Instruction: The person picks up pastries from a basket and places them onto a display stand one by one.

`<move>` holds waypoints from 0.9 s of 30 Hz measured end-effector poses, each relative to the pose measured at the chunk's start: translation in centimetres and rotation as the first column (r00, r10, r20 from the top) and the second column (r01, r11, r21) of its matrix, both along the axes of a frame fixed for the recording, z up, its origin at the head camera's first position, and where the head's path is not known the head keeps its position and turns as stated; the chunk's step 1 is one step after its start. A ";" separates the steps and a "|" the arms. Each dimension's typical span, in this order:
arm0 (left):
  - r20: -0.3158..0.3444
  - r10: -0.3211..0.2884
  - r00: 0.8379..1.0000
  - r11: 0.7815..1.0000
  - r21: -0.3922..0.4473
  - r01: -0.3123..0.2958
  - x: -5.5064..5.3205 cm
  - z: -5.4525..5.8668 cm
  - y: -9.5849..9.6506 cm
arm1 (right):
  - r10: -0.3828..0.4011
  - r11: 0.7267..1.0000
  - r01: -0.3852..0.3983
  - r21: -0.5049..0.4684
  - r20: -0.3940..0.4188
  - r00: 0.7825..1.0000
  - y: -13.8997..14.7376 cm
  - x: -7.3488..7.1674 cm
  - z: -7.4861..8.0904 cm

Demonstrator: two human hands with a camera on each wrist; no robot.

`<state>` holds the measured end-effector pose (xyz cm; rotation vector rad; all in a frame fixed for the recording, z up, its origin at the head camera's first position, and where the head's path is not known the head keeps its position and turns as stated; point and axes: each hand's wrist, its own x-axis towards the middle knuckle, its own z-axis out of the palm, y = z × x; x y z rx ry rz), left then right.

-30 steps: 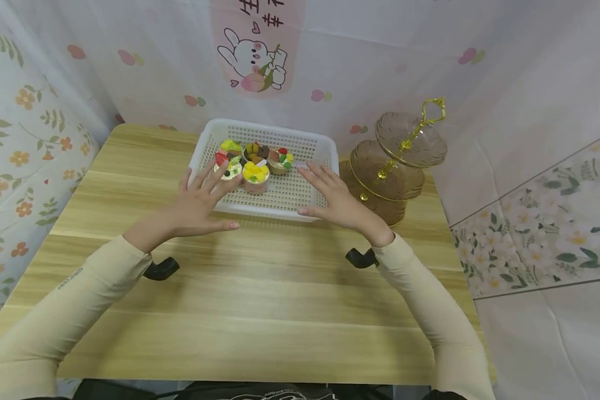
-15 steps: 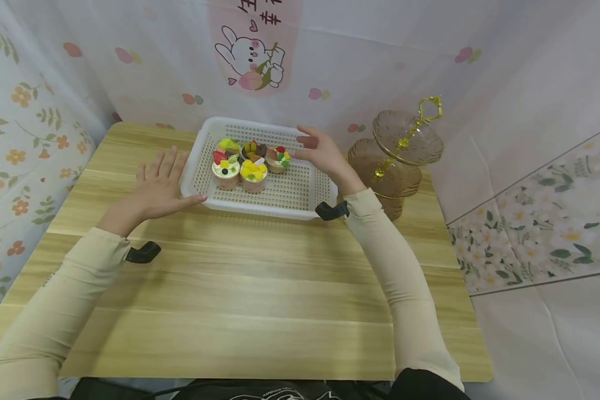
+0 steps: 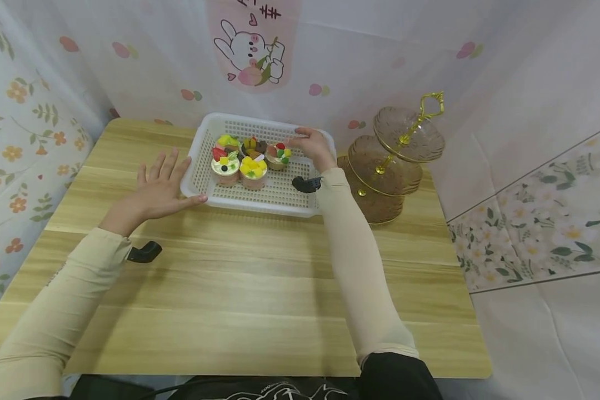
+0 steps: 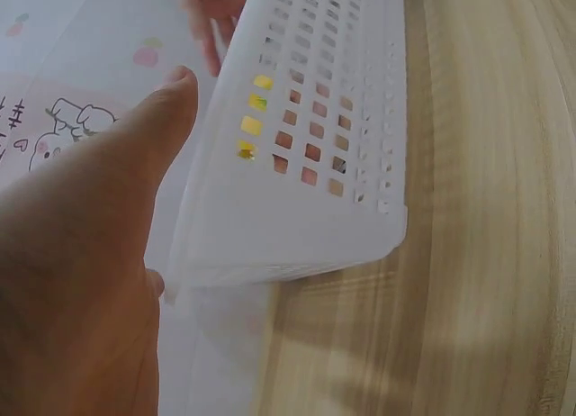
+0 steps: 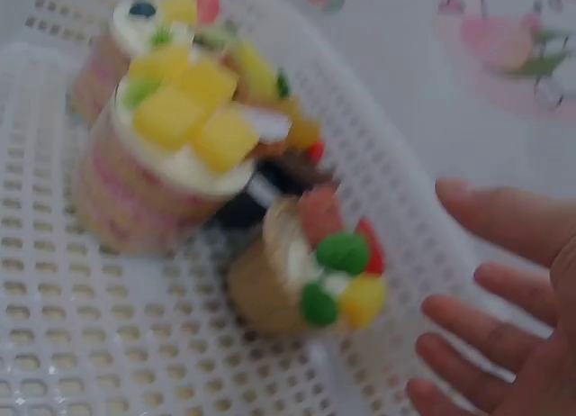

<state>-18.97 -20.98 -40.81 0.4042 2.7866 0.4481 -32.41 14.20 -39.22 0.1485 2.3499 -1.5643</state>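
We counted five cakes (image 3: 253, 170) in one basket (image 3: 260, 207) on the worktop (image 3: 240, 289), one three-tiered stand (image 3: 386, 182) beside the basket, and saw the left hand (image 3: 156, 190), fingers spread, at the basket's left end and the right hand (image 3: 316, 147), fingers apart, near the rightmost cake (image 5: 292, 281).

Soft, even indoor light fills the head view, seemingly from overhead (the lamp itself lies out of frame). A pale sheen spreads over the middle of the wooden table (image 3: 260, 328), while faint, soft-edged shadows lie just inward of the left sleeve (image 3: 90, 272) and the right sleeve (image 3: 355, 261). Toward the left and right margins the walls lean and stretch with wide-angle distortion. The left wrist view looks hazy, its left hand (image 4: 81, 245) dim against the brighter basket (image 4: 261, 222). In the right wrist view, blur smears the dessert cups (image 5: 153, 186).
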 end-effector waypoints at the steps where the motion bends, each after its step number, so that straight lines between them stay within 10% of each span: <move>1: 0.004 0.000 1.000 1.000 -0.001 0.000 0.0 0.0 0.0 | -0.010 1.000 0.010 -0.007 -0.006 1.000 -0.1 -0.1 -0.6; 12: 0.019 0.001 1.000 1.000 0.002 -0.001 0.1 -0.5 -0.2 | 0.000 1.000 -0.001 -0.014 -0.045 0.999 -1.2 0.0 -5.9; 27: 0.017 0.012 1.000 1.000 0.010 -0.013 0.0 -1.0 -0.2 | 0.037 0.991 -0.026 0.131 -0.077 0.996 -1.6 -0.4 -6.7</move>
